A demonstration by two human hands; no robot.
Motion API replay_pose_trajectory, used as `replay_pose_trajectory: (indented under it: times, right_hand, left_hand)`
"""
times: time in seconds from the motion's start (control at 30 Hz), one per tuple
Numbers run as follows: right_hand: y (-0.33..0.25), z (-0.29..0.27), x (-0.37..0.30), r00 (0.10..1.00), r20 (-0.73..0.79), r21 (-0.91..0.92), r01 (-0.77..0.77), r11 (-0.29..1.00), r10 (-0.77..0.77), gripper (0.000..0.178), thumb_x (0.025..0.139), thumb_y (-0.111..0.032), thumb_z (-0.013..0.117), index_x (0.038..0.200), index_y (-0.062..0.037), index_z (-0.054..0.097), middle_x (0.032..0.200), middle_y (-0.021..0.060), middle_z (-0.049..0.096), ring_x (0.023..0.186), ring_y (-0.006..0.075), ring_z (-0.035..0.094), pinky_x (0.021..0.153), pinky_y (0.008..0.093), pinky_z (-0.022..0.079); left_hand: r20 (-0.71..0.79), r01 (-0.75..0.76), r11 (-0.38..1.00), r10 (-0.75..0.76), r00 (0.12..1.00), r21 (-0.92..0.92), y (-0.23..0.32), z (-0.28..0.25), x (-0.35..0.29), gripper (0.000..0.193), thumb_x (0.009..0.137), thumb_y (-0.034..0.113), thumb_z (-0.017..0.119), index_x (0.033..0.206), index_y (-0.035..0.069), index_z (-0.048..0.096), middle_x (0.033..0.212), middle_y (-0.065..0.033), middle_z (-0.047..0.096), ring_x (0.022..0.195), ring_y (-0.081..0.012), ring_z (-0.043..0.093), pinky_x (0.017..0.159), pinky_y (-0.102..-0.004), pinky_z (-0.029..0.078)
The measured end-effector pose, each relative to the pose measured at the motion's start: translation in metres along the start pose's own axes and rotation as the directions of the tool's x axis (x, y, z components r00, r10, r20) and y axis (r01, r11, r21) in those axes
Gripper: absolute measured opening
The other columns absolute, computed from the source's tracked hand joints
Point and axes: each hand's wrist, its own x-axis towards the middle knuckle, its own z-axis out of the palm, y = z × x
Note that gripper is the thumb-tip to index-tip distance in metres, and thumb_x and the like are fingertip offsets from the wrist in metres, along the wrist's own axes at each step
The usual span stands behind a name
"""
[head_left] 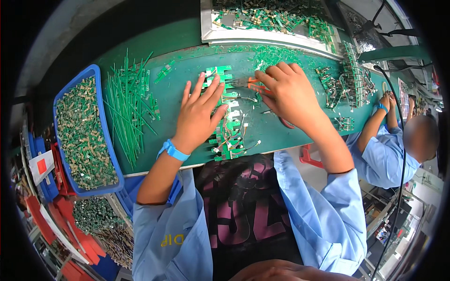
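A green circuit board panel (228,152) with thin wires and small connectors lies lengthwise in front of me. My left hand (199,112), fingers stretched out and a blue band on the wrist, rests flat on its left side. My right hand (288,91) is closed round the orange handles of a pair of pliers (255,86). The pliers' metal jaws point left and reach the panel's upper part, near my left fingertips; whether they bite on it cannot be made out. Below my right hand lies another tool with a red handle (286,123), partly hidden.
At left stand a blue bin (101,126) full of small boards and a pile of thin green strips (125,117). A metal-edged tray (281,37) of board pieces sits at the back. Wired boards (351,84) are stacked at right, near a co-worker (389,140).
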Motion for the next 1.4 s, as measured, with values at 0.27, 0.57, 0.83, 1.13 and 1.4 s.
replay_pose_trajectory:
  times: [0.27, 0.57, 0.83, 1.13, 1.4]
  right_hand:
    - [-0.010, 0.007, 0.028, 0.987, 0.023, -0.268, 0.159, 0.950, -0.159, 0.043, 0.088, -0.024, 0.083, 0.127, -0.0103, 0.075, 0.105, 0.0046, 0.068, 0.098, 0.0224, 0.061, 0.095, 0.0357, 0.047]
    - [-0.018, -0.001, 0.042, 0.978, 0.064, -0.360, 0.209, 0.909, -0.200, 0.038, 0.091, -0.025, 0.081, 0.126, -0.0104, 0.076, 0.104, 0.0044, 0.068, 0.097, 0.0233, 0.062, 0.091, 0.0366, 0.048]
    - [-0.012, -0.022, 0.024, 0.978, 0.183, -0.259, -0.047, 0.965, 0.097, 0.020, 0.097, -0.024, 0.076, 0.112, -0.0106, 0.077, 0.093, 0.0058, 0.066, 0.089, 0.0250, 0.062, 0.083, 0.0382, 0.049]
    - [-0.038, -0.032, -0.005, 0.981, 0.165, -0.140, 0.129, 0.982, -0.105, 0.041, 0.089, -0.019, 0.083, 0.128, -0.0092, 0.076, 0.107, 0.0065, 0.070, 0.093, 0.0249, 0.062, 0.084, 0.0385, 0.049]
    - [-0.046, -0.015, 0.002, 0.982, 0.049, -0.267, 0.190, 0.945, -0.184, 0.020, 0.100, -0.024, 0.075, 0.110, -0.0068, 0.075, 0.091, 0.0063, 0.065, 0.085, 0.0231, 0.060, 0.081, 0.0373, 0.049]
  left_hand:
    - [-0.038, 0.010, 1.000, -0.009, 0.999, 0.011, -0.003, 0.001, 0.000, 0.053, 0.107, 0.034, 0.071, 0.154, 0.010, 0.067, 0.174, -0.0026, 0.055, 0.167, -0.0350, 0.040, 0.134, -0.0611, 0.030]
    - [-0.039, 0.003, 0.999, -0.002, 0.999, 0.033, -0.004, 0.002, 0.002, 0.053, 0.107, 0.034, 0.071, 0.154, 0.011, 0.068, 0.172, -0.0028, 0.057, 0.166, -0.0333, 0.042, 0.133, -0.0607, 0.032]
    - [-0.031, -0.002, 1.000, 0.003, 1.000, 0.020, -0.006, 0.001, -0.001, 0.056, 0.107, 0.031, 0.069, 0.159, 0.011, 0.063, 0.174, -0.0049, 0.054, 0.166, -0.0354, 0.042, 0.135, -0.0618, 0.029]
    - [0.006, -0.011, 0.997, 0.011, 1.000, -0.074, 0.029, -0.031, -0.028, 0.073, 0.102, 0.045, 0.075, 0.159, 0.000, 0.059, 0.175, -0.0169, 0.050, 0.168, -0.0349, 0.038, 0.136, -0.0656, 0.021]
    - [0.124, 0.036, 0.994, -0.024, 0.992, -0.099, 0.034, -0.026, -0.040, 0.094, 0.095, 0.055, 0.079, 0.161, -0.006, 0.053, 0.178, -0.0206, 0.044, 0.170, -0.0339, 0.033, 0.136, -0.0650, 0.021]
